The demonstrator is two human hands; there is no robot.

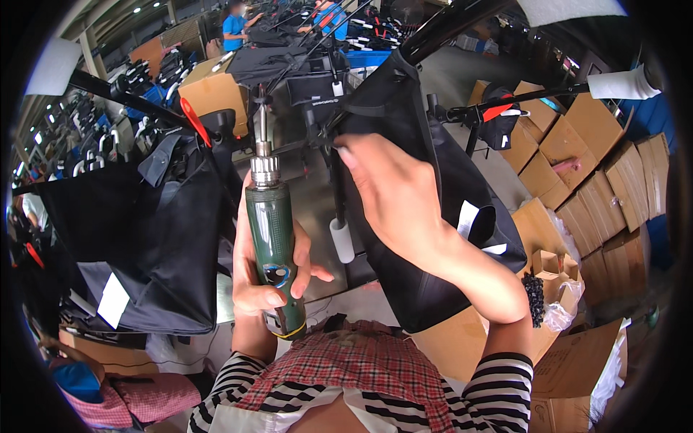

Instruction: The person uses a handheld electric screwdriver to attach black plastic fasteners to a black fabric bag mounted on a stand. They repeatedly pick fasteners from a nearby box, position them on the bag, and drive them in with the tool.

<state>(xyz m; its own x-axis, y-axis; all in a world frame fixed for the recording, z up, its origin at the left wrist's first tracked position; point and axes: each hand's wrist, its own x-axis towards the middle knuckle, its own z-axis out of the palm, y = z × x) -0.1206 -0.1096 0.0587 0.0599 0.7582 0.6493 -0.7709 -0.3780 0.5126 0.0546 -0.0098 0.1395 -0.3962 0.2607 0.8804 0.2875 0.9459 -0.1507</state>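
My left hand (249, 292) is wrapped around a dark green electric screwdriver (269, 227), its silver collar and bit pointing up and away from me. To its right, my right hand (393, 191) is closed, thumb and fingertips pressed together at a dark joint of a black tubular frame (336, 173). Whatever lies in that pinch is hidden or too small to make out. Black fabric (401, 267) hangs from the frame under my right forearm. On the left, another black fabric panel (144, 245) bears a white label (113, 300).
White foam sleeves (341, 241) cover several tube ends. Red levers (195, 121) stand out on the frame. Cardboard boxes (577, 137) are stacked at right, and an open carton (545, 267) holds small black parts (533, 299). Co-workers in blue (233, 30) stand far ahead; another person (137, 397) is at lower left.
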